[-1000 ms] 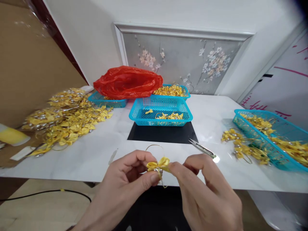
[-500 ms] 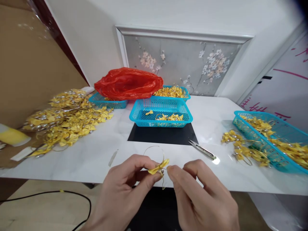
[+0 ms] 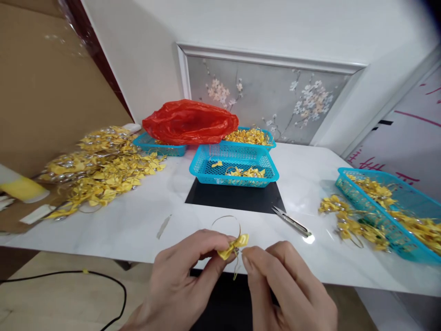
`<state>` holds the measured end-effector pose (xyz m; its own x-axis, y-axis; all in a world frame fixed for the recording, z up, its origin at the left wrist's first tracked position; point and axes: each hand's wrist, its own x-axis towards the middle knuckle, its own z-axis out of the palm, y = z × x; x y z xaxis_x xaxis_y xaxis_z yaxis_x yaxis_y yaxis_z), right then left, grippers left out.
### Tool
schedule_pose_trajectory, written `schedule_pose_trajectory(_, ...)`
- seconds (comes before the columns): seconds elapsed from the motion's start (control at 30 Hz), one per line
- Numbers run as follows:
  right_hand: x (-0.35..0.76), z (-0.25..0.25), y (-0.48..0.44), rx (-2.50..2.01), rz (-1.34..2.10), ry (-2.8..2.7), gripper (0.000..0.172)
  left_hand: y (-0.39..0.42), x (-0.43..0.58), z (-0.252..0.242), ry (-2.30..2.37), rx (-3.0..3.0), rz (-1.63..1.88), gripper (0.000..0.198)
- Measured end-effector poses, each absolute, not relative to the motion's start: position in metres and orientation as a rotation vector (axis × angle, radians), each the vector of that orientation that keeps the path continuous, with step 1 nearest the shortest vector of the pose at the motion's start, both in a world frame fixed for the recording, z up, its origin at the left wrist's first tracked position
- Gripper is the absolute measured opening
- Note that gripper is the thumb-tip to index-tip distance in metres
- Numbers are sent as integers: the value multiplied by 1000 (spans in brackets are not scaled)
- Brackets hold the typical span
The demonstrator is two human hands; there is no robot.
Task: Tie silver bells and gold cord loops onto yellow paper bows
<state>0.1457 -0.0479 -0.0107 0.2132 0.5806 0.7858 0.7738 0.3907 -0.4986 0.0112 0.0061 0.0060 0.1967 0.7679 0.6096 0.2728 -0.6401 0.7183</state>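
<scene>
The left hand (image 3: 188, 271) angles inward from its wrist (image 3: 139, 317), forefinger arched over the thumb, the two tips closed in a pinch. The right hand (image 3: 291, 287) faces it, near but apart, thumb and forefinger pinched, remaining fingers curled.

The small yellow bow (image 3: 233, 247) had a satin-like shine and was tilted, with its right end higher. The left hand (image 3: 189, 273) pinched its left side, near the front edge of the bench (image 3: 138, 241). A thin golden cord (image 3: 240, 226) made a loop above it.
</scene>
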Motion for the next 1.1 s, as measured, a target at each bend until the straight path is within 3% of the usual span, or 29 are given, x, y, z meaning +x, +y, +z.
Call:
schedule_pose_trajectory(0.47, 139, -13, -48, -1269, -302, -1421, 14, 5, 8, -3, 752, 1923, 1482, 44)
schedule_pose_trajectory(1.1, 133, -9, -44, -1317, -571, -1411, 17, 2, 14, -5, 793, 1740, 1452, 46)
